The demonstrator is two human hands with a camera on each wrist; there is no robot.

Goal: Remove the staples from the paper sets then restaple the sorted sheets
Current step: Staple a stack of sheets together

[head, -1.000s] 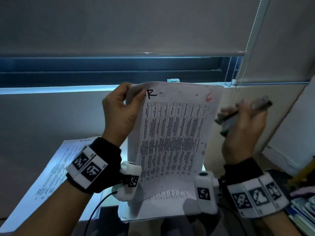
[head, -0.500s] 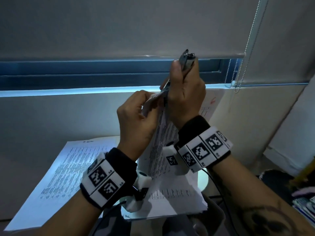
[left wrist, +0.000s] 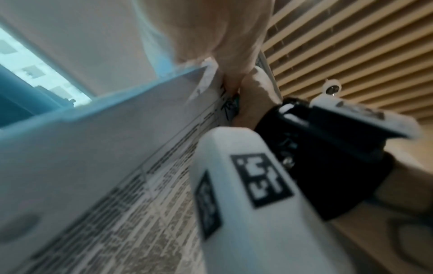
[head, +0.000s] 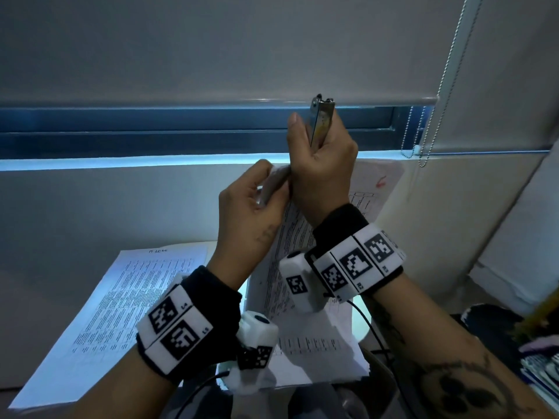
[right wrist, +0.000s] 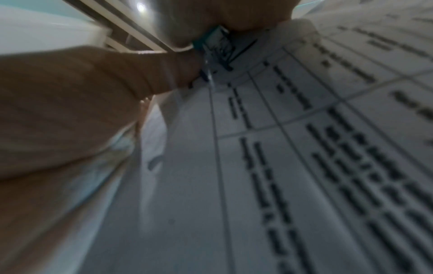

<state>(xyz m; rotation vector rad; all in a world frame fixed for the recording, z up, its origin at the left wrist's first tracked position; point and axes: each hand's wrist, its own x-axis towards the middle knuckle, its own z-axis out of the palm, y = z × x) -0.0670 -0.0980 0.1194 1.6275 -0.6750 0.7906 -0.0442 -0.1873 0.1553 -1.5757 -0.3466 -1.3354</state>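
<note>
I hold a set of printed sheets (head: 375,195) upright in front of me. My left hand (head: 260,204) pinches the set's top left corner (head: 276,181). My right hand (head: 320,164) grips a small metal stapler (head: 322,119) upright, its upper end above the fist and its lower end down at that same corner. In the right wrist view the stapler's metal mouth (right wrist: 211,53) sits on the printed page (right wrist: 304,148) at the corner. The left wrist view shows the sheets (left wrist: 145,194) edge-on under my left fingers (left wrist: 234,55). Whether a staple is in the corner is hidden.
Another printed sheet (head: 121,300) lies flat on the desk at the left. More white paper (head: 317,355) lies beneath the held set. A blind's bead chain (head: 435,98) hangs at the right. Stacked books or papers (head: 541,376) sit at the lower right edge.
My right hand has swung the stapler from the right side over to the set's top left corner. My left hand has shifted slightly and kept its pinch on the corner.
</note>
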